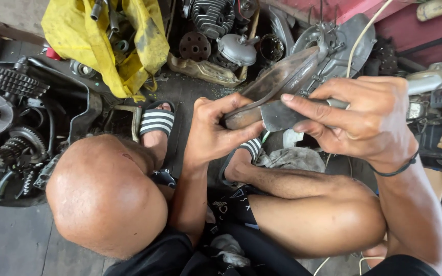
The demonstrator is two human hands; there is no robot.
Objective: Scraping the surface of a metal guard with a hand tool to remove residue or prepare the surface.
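- Grimy dark workshop floor (6,240) lies below, crowded with engine parts toward its far edge.
- At the floor's left edge sits an open engine case (11,128) showing toothed gears and a clutch basket.
- A yellow cloth (72,30) with dark stains is heaped at the far left, some metal pieces resting on it.
- A finned cylinder (212,15) and a round grey cover (237,48) lie at the far middle; a large grey casing (333,51) sits just right of them.
- The person squats, knees bent up, feet in black sandals with white stripes (157,120) on the floor.
- The left hand (212,135) grips the near end of a curved, dull metal piece (282,82), fingers wrapped round it from below and thumb laid on top.
- The right hand (369,120) holds a flat grey blade-like tool (280,115), forefinger stretched along its top, the other fingers closed round the handle.
- The tool's flat end touches the near end of the curved piece, just beside the left thumb.
- Both things are held in the air above the feet, between the knees and the grey casing.
- A dark cord bracelet (397,168) circles the right wrist.
- A crumpled grey rag (295,158) lies on the floor under the hands.
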